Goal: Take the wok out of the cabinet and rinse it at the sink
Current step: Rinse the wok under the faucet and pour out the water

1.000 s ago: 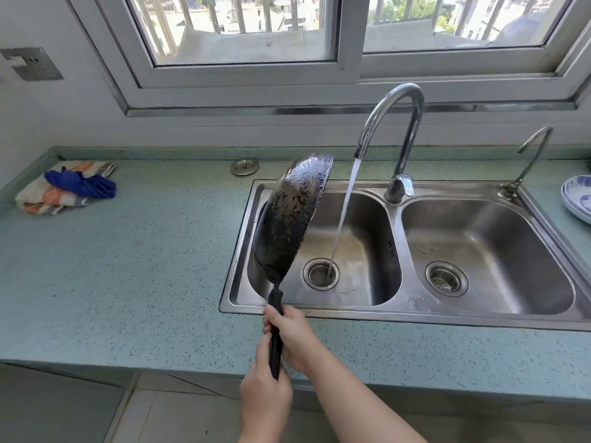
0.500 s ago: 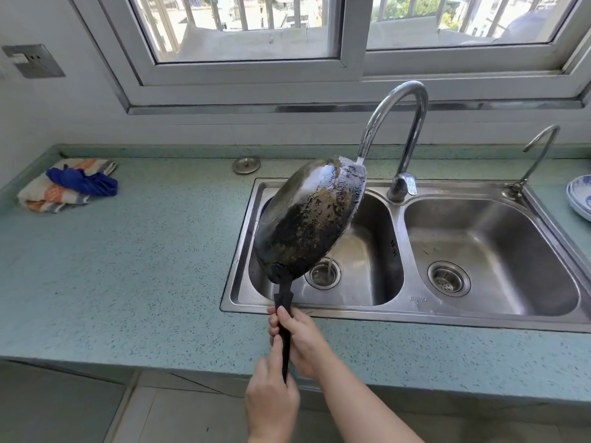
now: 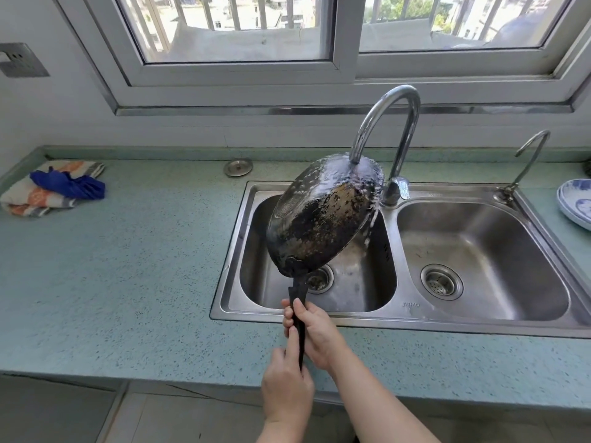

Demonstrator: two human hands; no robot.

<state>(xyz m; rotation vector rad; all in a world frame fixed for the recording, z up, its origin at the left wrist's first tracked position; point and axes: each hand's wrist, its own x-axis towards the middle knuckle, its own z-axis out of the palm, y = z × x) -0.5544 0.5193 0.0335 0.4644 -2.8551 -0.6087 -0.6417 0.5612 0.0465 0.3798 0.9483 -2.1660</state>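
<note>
A black wok [image 3: 323,219] with a scorched, flaking underside hangs tilted over the left basin of the steel double sink [image 3: 390,318], its underside toward me. Its far rim sits under the spout of the tall curved faucet [image 3: 388,123], and water spreads over the wok's bottom and runs off its right edge. My right hand [image 3: 315,334] grips the black handle higher up. My left hand [image 3: 286,383] grips the handle's end, just below the right hand. The wok's inside faces away and is hidden.
A folded striped cloth with a blue rag [image 3: 54,187] lies at the counter's far left. A round metal sink stopper [image 3: 238,167] rests behind the sink. A small second tap [image 3: 527,161] stands at the sink's right corner, and blue-patterned bowls [image 3: 575,203] sit at the right edge.
The wok has turned from edge-on to showing its underside and moved right, under the spout. The water stream, which fell freely into the basin, now hits the wok.
</note>
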